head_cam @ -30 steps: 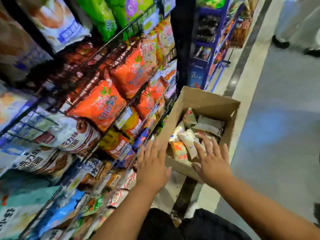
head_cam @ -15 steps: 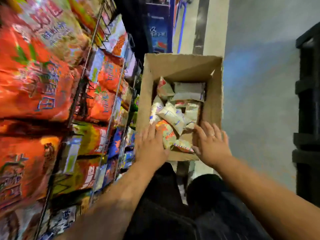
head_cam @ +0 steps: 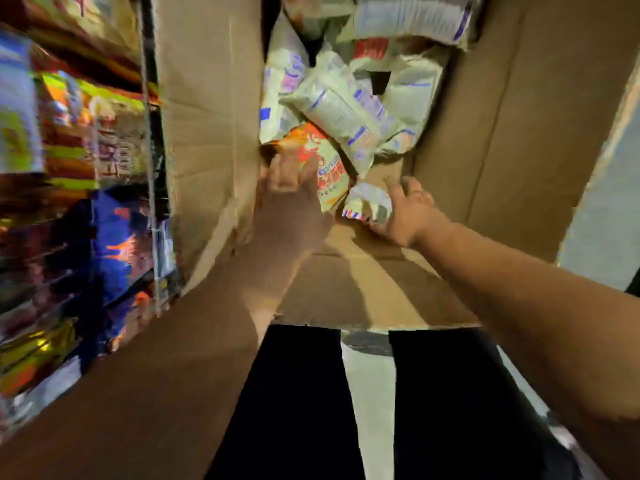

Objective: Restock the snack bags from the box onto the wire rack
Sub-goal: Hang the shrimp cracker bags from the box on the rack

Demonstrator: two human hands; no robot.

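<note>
An open cardboard box (head_cam: 512, 140) fills the middle of the head view, with several pale snack bags (head_cam: 343, 109) piled inside. Both my hands reach down into it. My left hand (head_cam: 287, 199) lies on an orange-printed snack bag (head_cam: 329, 171) at the box's near left side, its fingers curling over the bag's edge. My right hand (head_cam: 405, 213) grips a small crumpled silver-and-white bag (head_cam: 367, 206) near the box's front wall. The wire rack (head_cam: 152, 188) stands along the left, blurred, packed with colourful bags.
The rack's vertical wire post runs close to the box's left wall. My dark trouser legs (head_cam: 294, 403) stand just in front of the box, with pale floor (head_cam: 370, 393) between them. Grey floor (head_cam: 602, 216) shows to the right of the box.
The view has dropped much closer to the box. Both hands went from hovering over its near edge to down inside it, taking hold of bags.
</note>
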